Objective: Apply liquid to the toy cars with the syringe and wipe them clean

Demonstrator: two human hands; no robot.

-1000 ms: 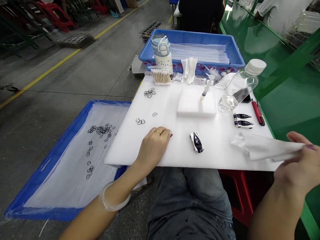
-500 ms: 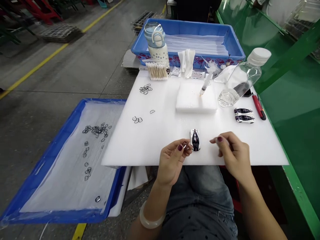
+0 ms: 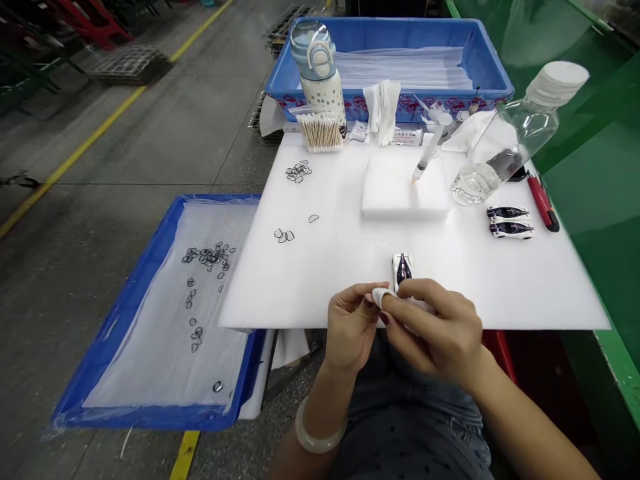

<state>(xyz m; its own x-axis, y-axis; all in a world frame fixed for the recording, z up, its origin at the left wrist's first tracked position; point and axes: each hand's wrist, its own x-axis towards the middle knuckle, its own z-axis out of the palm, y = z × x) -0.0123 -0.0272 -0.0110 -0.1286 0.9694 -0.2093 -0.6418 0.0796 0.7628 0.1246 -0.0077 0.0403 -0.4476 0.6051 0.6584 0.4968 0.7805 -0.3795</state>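
My left hand [image 3: 353,330] is closed in a pinch near the table's front edge. The small glossy part seen at its fingertips earlier is now mostly covered by my fingers and a white cloth [image 3: 383,295]. My right hand [image 3: 437,327] is closed on that cloth, which wraps a fingertip and presses against the left fingertips. Just beyond both hands lies a white and dark toy car [image 3: 402,267], its near end hidden by my fingers. Two similar toy cars [image 3: 509,221] sit side by side at the right.
A white foam board [image 3: 310,287] covers the table. On it are a foam block [image 3: 390,193] with a syringe [image 3: 430,153], a clear bottle [image 3: 520,140], a red cutter [image 3: 543,203], cotton swabs [image 3: 320,131] and thin black-edged pieces [image 3: 299,172]. A blue tray [image 3: 150,257] stands left.
My right hand has moved left with the cloth and now meets my left hand in front of the toy car. The view has shifted slightly.
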